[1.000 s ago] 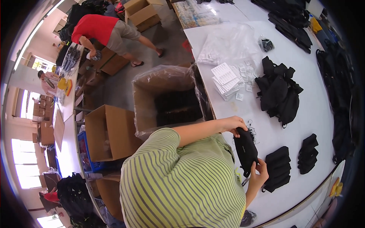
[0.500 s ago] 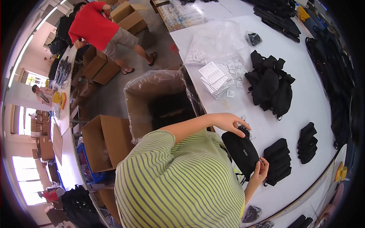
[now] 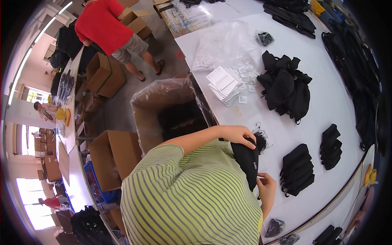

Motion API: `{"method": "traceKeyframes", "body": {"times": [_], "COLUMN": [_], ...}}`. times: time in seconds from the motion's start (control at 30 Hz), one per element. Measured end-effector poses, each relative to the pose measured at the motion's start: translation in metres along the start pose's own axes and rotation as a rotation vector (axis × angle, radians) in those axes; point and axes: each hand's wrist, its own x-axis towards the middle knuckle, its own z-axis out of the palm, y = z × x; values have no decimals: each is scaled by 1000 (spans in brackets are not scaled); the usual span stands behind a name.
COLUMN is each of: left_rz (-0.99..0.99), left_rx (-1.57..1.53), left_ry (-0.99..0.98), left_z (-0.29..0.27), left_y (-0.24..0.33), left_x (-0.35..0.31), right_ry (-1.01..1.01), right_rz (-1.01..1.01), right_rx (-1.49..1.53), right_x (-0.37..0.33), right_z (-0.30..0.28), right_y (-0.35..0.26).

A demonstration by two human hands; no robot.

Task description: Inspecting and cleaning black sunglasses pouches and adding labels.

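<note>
A black fabric pouch (image 3: 246,162) with small pale lettering is held up close to my striped shirt, tilted along the table edge. My left hand (image 3: 241,135) grips its far end, thumb and fingers closed over the fabric. At the near end, my right hand (image 3: 267,190) has bent fingers at the pouch's edge, pinching it or something small there; the tips are partly hidden. A tangle of thin black strings (image 3: 260,141) lies on the table beside the pouch. To the right rests a row of overlapping black pouches (image 3: 297,169), with a smaller row (image 3: 330,147) beyond.
White printed cards (image 3: 222,83) and small tags lie near clear plastic bags (image 3: 226,45). A heap of black pouches (image 3: 286,90) sits farther along the white table (image 3: 261,110). A plastic-lined carton (image 3: 143,118) stands left of the table. A person in red (image 3: 100,24) bends over boxes.
The pouch has turned more edge-on and come closer to my body. My left hand has shifted left onto its end; my right hand has moved slightly left and down.
</note>
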Motion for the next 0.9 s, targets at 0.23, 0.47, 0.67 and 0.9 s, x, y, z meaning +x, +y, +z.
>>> {"method": "traceKeyframes", "body": {"times": [0.23,0.47,0.67,0.9], "left_rz": [-13,23,169,116], "left_rx": [-38,-105,-109,-190], "left_ry": [3,87,251,175], "left_z": [-5,-3,-16,-11], "left_y": [-6,-10,-15,-6], "left_x": [0,0,3,-6], "right_ry": [200,542,486,360], "right_rz": [-132,-245,-295,-191], "right_rx": [-197,196,370,386], "right_x": [-1,8,10,19], "right_z": [12,16,26,27], "right_y": [1,14,-11,-10]}}
